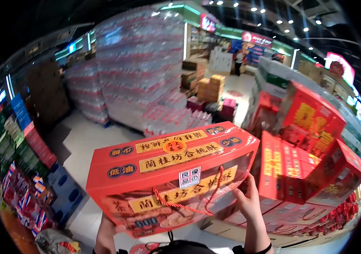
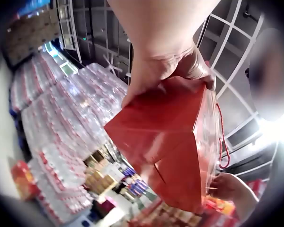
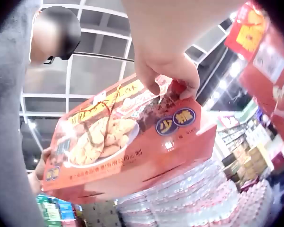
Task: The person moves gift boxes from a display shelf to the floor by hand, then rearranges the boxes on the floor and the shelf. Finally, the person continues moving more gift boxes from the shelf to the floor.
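A large red gift box of walnut cookies point(image 1: 176, 152), with yellow label strips and a red cord handle point(image 1: 180, 206), is held up in front of the body, slightly tilted. My left hand point(image 2: 163, 71) grips its left end, fingers and thumb around the edge; in the head view the box hides most of that hand point(image 1: 109, 230). At the opposite end my right hand point(image 1: 248, 198) holds the lower corner. The right wrist view shows the right hand point(image 3: 168, 75) with thumb and fingers bent over the box edge. The cord hangs loose across the front.
To the right, more red gift boxes point(image 1: 311, 114) stand piled on a low display. A tall wrapped stack of bottles point(image 1: 142, 67) rises ahead. Packaged goods and a blue plastic pallet point(image 1: 64, 188) line the left. A person point(image 1: 239, 62) stands far back, near cartons point(image 1: 210, 88).
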Motion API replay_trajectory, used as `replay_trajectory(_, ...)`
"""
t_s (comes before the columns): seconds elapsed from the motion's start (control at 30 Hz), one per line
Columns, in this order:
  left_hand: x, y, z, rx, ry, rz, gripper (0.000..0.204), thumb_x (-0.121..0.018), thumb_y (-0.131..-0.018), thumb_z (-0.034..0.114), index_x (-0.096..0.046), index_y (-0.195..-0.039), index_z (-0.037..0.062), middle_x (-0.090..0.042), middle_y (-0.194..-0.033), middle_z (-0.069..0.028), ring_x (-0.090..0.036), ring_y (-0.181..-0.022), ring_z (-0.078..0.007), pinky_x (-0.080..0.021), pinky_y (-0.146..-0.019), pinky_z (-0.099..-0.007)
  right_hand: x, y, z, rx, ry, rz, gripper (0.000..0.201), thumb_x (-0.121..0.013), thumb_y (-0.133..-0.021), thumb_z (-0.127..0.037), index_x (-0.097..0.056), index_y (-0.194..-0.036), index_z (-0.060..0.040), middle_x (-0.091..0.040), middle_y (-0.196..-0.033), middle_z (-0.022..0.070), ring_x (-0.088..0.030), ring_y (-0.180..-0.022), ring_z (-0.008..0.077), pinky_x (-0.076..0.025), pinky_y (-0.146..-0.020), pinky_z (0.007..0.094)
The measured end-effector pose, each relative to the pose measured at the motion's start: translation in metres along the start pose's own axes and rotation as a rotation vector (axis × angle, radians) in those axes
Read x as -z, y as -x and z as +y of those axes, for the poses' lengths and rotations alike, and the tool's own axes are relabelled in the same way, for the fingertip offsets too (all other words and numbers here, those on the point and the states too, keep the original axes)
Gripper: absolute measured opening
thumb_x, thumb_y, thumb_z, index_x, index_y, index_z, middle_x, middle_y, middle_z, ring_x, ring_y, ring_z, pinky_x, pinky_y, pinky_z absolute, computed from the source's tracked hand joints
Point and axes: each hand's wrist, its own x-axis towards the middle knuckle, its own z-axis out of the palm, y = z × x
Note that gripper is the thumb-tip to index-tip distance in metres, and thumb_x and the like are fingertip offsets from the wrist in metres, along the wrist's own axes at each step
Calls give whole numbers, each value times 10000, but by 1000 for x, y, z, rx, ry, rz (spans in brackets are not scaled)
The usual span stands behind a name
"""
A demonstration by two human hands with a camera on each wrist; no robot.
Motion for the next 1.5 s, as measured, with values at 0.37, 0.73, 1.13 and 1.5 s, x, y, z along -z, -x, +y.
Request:
replay_trajectory(0.37, 235, 7, -40, 277, -196, 519, 370, -559, -879, 26, -557, -1247, 62, -560, -1231, -52, -516, -1098, -177, -382, -985, -346, -253, -19, 223, -634, -158, -516, 676, -614, -807, 26, -341, -1420, -55, -540, -1299, 131, -541, -1192, 220, -453, -980, 347)
replay_trajectory(0.73, 357, -192, -113, 474, -265, 848, 607, -320, -1038, 596, -415, -1468, 179, -531, -1431, -3, -470, -1317, -174, -324, -1099, -450, -365, -156, 376, -589, -28, -717, 747, -650, -785, 44, -319, -1451, -28, -431, -1436, 142, -476, -1305, 248, -480, -998, 374)
replay_trajectory(1.13, 446, -496, -209, 830, -512, 725, 405, -468, -938, 378, -585, -1256, 156, -617, -1201, 27, -523, -1181, -131, -396, -1003, -400, -381, -338, 445, -953, -420, -742, 898, -592, -765, -18, -242, -1584, -135, -459, -1451, 58, -510, -1191, 172, -455, -944, 310)
replay_trajectory(1.5, 563, -765, -396, 1114, -647, 426, 420, -417, -944, 434, -585, -1181, 131, -615, -1108, -5, -546, -984, -145, -429, -864, -351, -488, -506, 556, -1317, -327, -241, 822, -628, -899, -598, -322, -1546, -193, -425, -1511, 42, -390, -1371, 287, -404, -1057, 485)
